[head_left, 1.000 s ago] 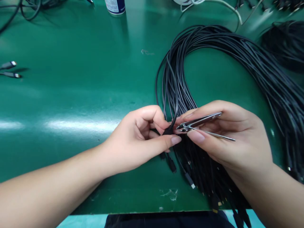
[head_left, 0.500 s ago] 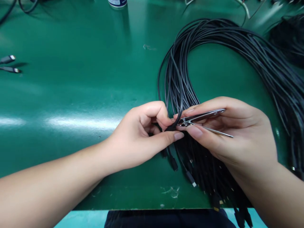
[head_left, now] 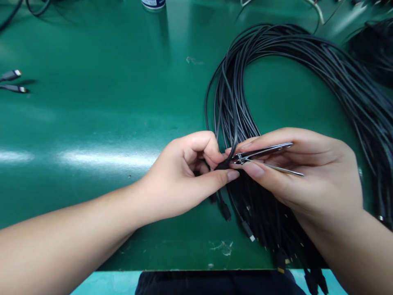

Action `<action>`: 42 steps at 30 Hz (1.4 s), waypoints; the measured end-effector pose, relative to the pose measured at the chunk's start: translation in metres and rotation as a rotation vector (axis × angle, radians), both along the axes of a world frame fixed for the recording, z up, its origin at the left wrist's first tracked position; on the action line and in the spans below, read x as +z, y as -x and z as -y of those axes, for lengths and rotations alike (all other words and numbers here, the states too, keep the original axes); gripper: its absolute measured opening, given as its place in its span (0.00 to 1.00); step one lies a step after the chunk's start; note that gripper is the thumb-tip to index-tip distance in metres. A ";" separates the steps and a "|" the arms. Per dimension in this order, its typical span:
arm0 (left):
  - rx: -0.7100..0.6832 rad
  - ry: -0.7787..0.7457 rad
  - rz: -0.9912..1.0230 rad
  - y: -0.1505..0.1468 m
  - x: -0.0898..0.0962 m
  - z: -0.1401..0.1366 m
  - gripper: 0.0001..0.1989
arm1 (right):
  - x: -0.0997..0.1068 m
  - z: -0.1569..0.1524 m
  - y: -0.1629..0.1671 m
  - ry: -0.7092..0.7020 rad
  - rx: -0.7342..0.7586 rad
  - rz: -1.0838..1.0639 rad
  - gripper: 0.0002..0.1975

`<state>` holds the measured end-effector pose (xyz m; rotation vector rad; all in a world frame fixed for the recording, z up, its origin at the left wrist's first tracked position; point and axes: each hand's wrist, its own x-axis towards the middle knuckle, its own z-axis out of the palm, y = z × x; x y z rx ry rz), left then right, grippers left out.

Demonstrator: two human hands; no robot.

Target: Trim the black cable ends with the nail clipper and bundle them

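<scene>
My left hand (head_left: 184, 176) pinches the connector end of a black cable (head_left: 235, 123) between thumb and bent fingers. From there the cable curves up and away over the bundle. In my right hand (head_left: 322, 176) is a silver nail clipper (head_left: 272, 150), its lever and body spread apart behind the thumb and fingers. The clipper's jaws sit right beside the cable where it leaves the connector; fingers partly hide the contact. Under both hands lies a thick bundle of black cables (head_left: 285, 41), with several plugs (head_left: 248, 231) pointing toward the front edge.
The green table (head_left: 92, 90) ends at a front edge close to my lap. Two cable plugs (head_left: 14, 88) lie at the far left. A can (head_left: 153, 4) stands at the back. Another dark cable pile (head_left: 373, 49) is at the right rear.
Both hands keep the same grip on the cable and the nail clipper. The view has shifted very slightly; little else differs.
</scene>
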<state>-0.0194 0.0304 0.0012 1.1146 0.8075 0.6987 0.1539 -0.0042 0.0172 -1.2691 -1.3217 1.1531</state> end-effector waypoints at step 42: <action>0.001 -0.004 -0.031 0.000 0.001 0.001 0.15 | -0.004 -0.004 -0.004 0.003 0.041 -0.007 0.09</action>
